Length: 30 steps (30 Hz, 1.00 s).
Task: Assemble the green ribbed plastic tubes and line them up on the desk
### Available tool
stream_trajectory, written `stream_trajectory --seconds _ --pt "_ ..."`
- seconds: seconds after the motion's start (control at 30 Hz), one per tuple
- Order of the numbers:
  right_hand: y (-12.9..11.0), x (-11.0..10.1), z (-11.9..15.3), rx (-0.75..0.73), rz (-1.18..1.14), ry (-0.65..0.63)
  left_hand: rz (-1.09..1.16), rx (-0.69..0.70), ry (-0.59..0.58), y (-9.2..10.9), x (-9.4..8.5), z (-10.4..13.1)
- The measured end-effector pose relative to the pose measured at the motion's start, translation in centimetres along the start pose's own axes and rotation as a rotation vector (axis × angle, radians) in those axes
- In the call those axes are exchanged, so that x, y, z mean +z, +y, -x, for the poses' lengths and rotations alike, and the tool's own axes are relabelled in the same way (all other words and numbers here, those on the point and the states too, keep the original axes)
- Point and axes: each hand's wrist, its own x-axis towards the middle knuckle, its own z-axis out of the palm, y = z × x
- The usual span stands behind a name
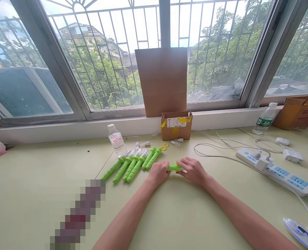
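Observation:
A short green plastic tube (173, 167) with a clear end lies across between my hands, just above the table. My left hand (159, 171) is closed around its left end. On the other end, the fingers of my right hand (192, 168) are closed, covering most of the clear part. Left of my hands, several long green plastic tubes (136, 167) with clear ends lie side by side on the table. Two shorter green tubes (153, 158) rest nearest my left hand. Beyond them lies a yellow double-ring piece (164, 146).
A water bottle (116, 140) stands behind the tubes, near small clear-and-white vials (145, 144). A taped cardboard box (176, 129) sits against the sill. At right are a power strip (276, 171), cables, another bottle (265, 119) and a cardboard carton (297, 114). A pixelated patch hides the lower left.

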Motion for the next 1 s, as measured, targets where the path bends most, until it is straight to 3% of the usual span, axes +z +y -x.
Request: stream_trajectory --seconds 0.13,0.4,0.5,0.6,0.67,0.83,1.0 --pt "-0.8 -0.4 -0.1 -0.024 0.026 -0.080 0.005 -0.024 -0.074 -0.2 -0.1 0.2" --pt "-1.3 -0.9 -0.5 0.311 -0.439 -0.378 -0.119 0.123 -0.009 -0.4 -0.7 0.4" --pt "-1.2 -0.3 -0.3 0.300 -0.330 -0.264 -0.151 0.104 0.033 -0.4 -0.7 0.3" --pt "-1.3 0.0 -0.4 0.189 -0.088 -0.066 -0.110 -0.007 0.028 -0.4 -0.5 0.2" --pt "-1.4 -0.1 -0.5 0.102 0.017 -0.021 -0.071 -0.072 0.022 -0.5 -0.4 0.2" --pt "-2.0 -1.0 -0.7 0.071 0.033 -0.170 -0.086 0.007 0.021 -0.5 -0.2 0.4" --pt "-1.8 -2.0 -0.6 0.259 -0.347 -0.369 -0.150 0.119 0.058 -0.3 -0.3 0.7"
